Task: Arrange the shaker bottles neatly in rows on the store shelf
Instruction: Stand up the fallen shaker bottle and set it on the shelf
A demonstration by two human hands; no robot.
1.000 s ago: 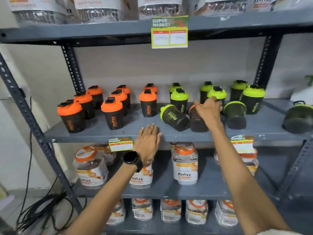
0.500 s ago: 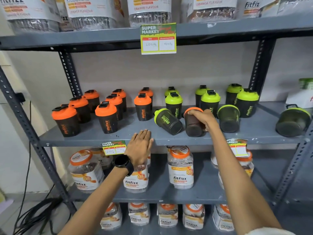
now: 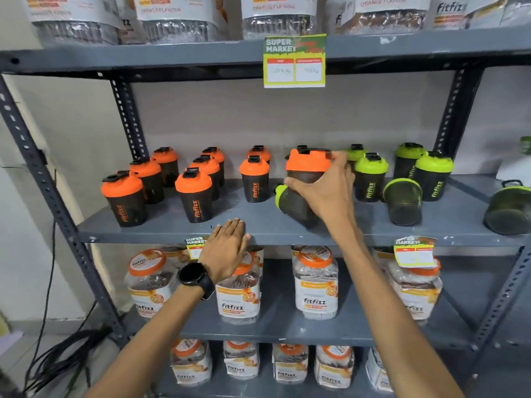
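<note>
My right hand is shut on an orange-lidded shaker bottle, held upright just above the grey middle shelf. Behind the hand a green-lidded shaker lies on its side. Several orange-lidded shakers stand upright in rows on the left. Several green-lidded shakers stand on the right, and two more lie tipped over near the right end. My left hand, with a black watch on the wrist, rests flat on the shelf's front edge, fingers together, holding nothing.
Price tags hang from the shelf edges. Jars with orange lids fill the lower shelves and clear jars the top one. Perforated uprights frame the bay. Black cables lie on the floor at left.
My right hand has lifted the tipped orange-lidded shaker upright and moved it left and up. The left hand stays on the shelf edge. The camera has moved closer.
</note>
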